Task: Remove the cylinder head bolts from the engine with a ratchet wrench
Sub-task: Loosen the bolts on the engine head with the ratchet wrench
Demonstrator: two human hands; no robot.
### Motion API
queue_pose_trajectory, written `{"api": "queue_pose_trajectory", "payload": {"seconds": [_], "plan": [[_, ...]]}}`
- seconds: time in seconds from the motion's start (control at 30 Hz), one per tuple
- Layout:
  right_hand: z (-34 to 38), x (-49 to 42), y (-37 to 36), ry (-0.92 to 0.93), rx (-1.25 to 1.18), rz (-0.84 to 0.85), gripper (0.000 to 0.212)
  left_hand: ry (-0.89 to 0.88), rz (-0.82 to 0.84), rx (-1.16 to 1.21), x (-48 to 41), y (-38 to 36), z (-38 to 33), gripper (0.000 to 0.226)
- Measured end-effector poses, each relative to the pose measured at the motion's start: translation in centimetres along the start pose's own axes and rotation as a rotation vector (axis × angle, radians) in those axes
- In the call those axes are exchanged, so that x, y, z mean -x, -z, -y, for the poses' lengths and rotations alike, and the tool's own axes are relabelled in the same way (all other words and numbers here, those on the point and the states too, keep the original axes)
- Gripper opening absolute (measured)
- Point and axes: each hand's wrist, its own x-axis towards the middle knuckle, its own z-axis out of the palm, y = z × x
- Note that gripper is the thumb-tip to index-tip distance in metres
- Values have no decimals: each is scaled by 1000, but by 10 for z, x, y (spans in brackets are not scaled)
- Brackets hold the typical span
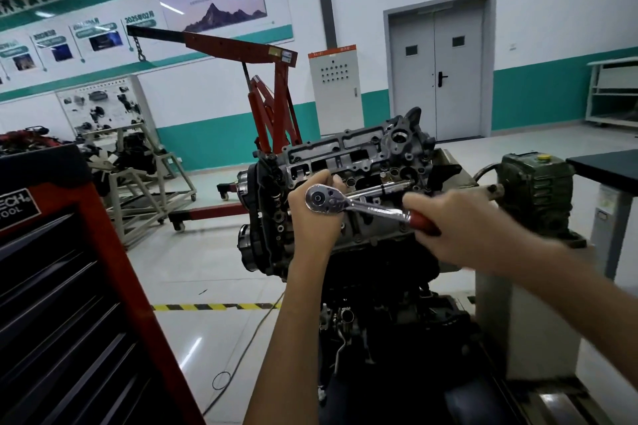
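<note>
The engine (348,245) stands on a stand in front of me, its grey cylinder head (362,148) tilted toward me with open bolt holes. A chrome ratchet wrench (348,204) with a red grip lies across the head. Its round head points left, and a long chrome extension (383,188) runs from it into the cylinder head. My left hand (316,214) wraps around the extension just behind the ratchet head. My right hand (459,228) grips the red handle. The bolt at the extension's tip is hidden.
A red and black tool cabinet (69,304) fills the lower left. A red engine hoist (272,107) stands behind the engine. A green gearbox (535,190) sits on the stand at right, beside a dark table (604,169). Cables lie on the floor near yellow-black tape (214,306).
</note>
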Motion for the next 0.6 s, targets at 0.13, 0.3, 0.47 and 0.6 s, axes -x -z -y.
{"api": "queue_pose_trajectory", "payload": {"seconds": [0.13,0.3,0.47,0.6], "plan": [[56,26,-66,-248,-450,-131,13,8,-40,50,1,-8,1,44],[90,26,-92,-275,-754,-148,27,13,-7,79,1,-8,2,50],[13,4,-11,27,-288,106,21,-7,59,-32,-8,7,9,45],[-16,-26,35,131,138,-5,13,38,11,-23,-11,-2,5,41]]}}
